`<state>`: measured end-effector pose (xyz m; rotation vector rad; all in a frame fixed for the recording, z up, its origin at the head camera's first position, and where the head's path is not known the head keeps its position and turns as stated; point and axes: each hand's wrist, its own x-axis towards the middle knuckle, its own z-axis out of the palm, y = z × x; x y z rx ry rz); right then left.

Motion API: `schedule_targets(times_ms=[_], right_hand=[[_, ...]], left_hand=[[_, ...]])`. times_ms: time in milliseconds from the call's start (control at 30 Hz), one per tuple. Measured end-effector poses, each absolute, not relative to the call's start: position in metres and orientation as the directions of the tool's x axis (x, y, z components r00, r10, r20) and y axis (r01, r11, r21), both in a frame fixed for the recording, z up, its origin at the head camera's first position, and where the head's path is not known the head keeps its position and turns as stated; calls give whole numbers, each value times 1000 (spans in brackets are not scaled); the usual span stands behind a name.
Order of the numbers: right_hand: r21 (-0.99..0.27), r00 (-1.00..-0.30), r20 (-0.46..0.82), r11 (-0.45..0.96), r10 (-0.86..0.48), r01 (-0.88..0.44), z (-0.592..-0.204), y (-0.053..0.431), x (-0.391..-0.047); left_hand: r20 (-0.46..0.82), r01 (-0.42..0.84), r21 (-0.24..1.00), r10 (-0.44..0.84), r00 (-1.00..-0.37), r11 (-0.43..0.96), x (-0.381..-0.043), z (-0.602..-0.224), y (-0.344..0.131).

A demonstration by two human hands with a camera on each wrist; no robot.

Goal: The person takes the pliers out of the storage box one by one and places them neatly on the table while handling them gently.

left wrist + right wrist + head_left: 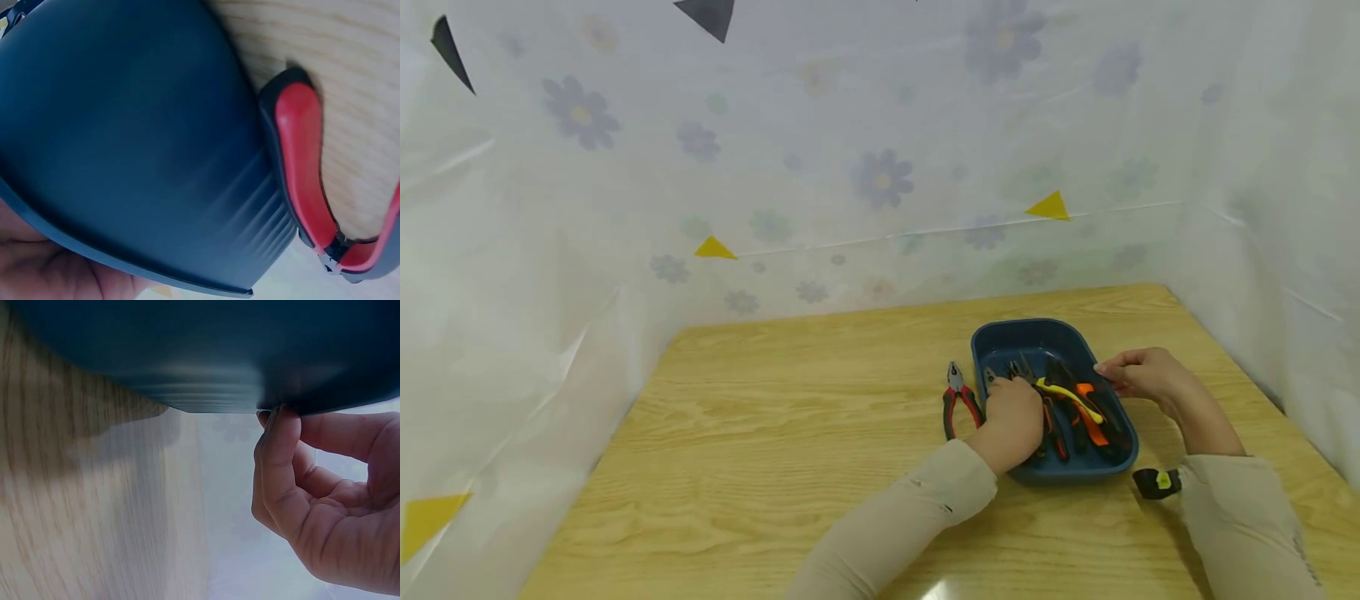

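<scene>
A dark blue plastic tray (1075, 477) stands at the right of the table, holding several hand tools. At its right rim my right hand (1150, 375) pinches the edge between thumb and fingers; the pinching fingers (278, 447) show from below in the right wrist view. My left hand (1015, 421) reaches over the left rim into the tray, next to a pair of pliers (991, 377). Its fingertips are hidden, and I cannot tell whether they grip a tool. Outside the left wall lie red-and-black pliers (955, 379), with a handle (300, 144) close along the wall.
In the tray lie a yellow-handled tool (1071, 396) and an orange-and-black one (1093, 425). A small black thing with a yellow-green label (1157, 483) sits by my right sleeve. White flowered sheeting (880, 179) hangs behind the wooden table (775, 417) and at both sides.
</scene>
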<state>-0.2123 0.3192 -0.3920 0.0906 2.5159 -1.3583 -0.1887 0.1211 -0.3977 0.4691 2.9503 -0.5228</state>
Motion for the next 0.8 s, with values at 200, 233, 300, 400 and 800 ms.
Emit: schedule_targets(times_ms=[200,233,300,400,800], right_hand=[[-814,-965,-248,558,-86,159,-393,319,-213],[-814,-966,-245,560,-87,155,-393,319,-213],[-815,-967,-241,560,-89,151,-394,320,-214],[-813,-966,-243,561,-86,154,-393,321,-214],[-811,-967,-242,564,-81,155,-392,318,-214]], left_hand=[[-190,361,-354,312,-931,863,-187,-400,121],[-194,362,-356,311,-930,862,-186,-401,121],[-200,362,-361,308,-930,860,-186,-403,122],[-212,358,-360,299,-931,862,-185,-403,125],[-194,281,-323,227,-954,904,-186,-408,129]])
